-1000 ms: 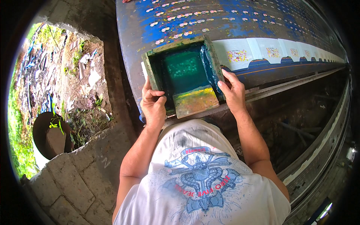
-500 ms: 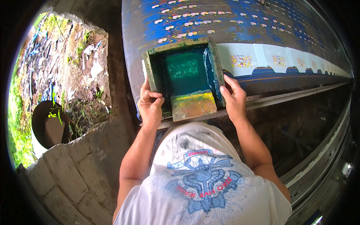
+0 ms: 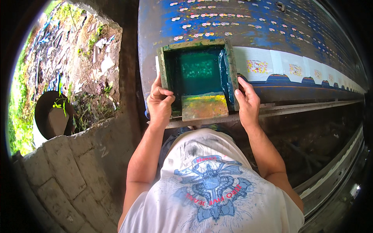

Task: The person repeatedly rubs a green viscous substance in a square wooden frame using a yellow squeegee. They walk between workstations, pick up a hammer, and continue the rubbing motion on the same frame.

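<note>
The curled left hand point(image 3: 160, 105) is pinching the wooden frame point(image 3: 194, 45). The straighter right hand point(image 3: 249, 103) is pinching its other side.

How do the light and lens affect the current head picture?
Head view: daylight overexposes the grass at far left; head view: the space below the table at right sinks into shadow; head view: the table's far right edge bends and the corners go black; head view: left hand, right hand and wooden frame look reasonably sharp.
</note>
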`<state>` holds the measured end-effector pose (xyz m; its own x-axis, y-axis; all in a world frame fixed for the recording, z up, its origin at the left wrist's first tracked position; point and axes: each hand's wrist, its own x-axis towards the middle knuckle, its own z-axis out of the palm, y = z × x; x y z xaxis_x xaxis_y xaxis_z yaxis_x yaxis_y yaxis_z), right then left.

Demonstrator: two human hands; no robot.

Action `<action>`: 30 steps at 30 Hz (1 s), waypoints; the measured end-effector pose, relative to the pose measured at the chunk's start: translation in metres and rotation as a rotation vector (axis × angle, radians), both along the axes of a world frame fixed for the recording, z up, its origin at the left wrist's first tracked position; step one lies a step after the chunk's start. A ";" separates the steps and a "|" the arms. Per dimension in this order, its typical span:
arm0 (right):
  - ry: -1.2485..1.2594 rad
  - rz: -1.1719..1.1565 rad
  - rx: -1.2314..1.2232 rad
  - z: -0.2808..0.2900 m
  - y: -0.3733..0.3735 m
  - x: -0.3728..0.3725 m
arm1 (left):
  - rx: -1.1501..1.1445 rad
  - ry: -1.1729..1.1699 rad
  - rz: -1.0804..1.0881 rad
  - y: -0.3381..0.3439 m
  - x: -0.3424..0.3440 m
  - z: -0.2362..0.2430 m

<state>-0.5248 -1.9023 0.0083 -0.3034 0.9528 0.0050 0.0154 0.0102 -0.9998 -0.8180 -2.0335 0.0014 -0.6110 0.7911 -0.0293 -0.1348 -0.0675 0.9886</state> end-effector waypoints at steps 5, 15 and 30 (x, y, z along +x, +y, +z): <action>-0.065 -0.126 0.261 0.019 -0.028 0.017 | -0.004 0.002 0.002 0.003 -0.001 -0.007; -0.473 0.228 0.022 -0.007 -0.149 0.095 | 0.136 0.298 0.155 -0.060 -0.021 0.031; -0.824 0.607 -0.932 0.043 -0.245 0.164 | -0.790 -0.264 -0.279 -0.329 -0.056 -0.129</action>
